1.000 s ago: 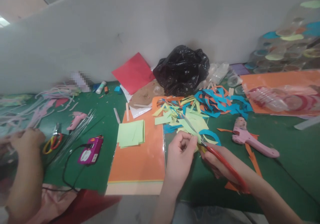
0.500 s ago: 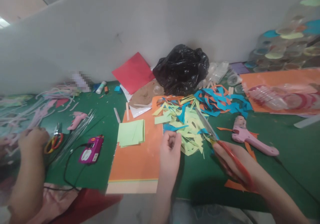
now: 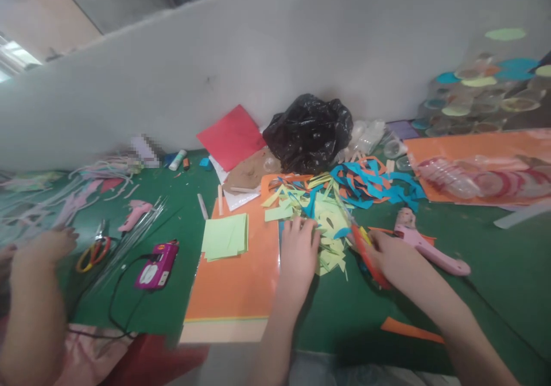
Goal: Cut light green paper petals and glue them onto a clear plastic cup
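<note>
My left hand [image 3: 298,254] lies on a heap of pale green paper scraps [image 3: 330,248], its fingers spread and touching them. My right hand [image 3: 387,254] grips red-handled scissors [image 3: 365,254], whose blades are low at the heap's right edge and partly hidden. A pink glue gun [image 3: 424,249] lies just right of that hand. Left of my left hand is a large orange paper sheet [image 3: 232,277], with a stack of pale green paper squares [image 3: 224,237] on it.
A co-worker's hand [image 3: 43,247] is at the far left, near yellow-red scissors [image 3: 93,254], a magenta device [image 3: 157,265] and a second glue gun [image 3: 135,214]. Blue and orange paper strips [image 3: 370,182], a black plastic bag [image 3: 307,136] and a red sheet [image 3: 231,137] lie beyond, against a white partition [image 3: 215,76].
My right hand has moved left and lowered the scissors to the heap, from blades pointing up. My left hand has gone from a curled pose to flat on the scraps. The view has tilted slightly.
</note>
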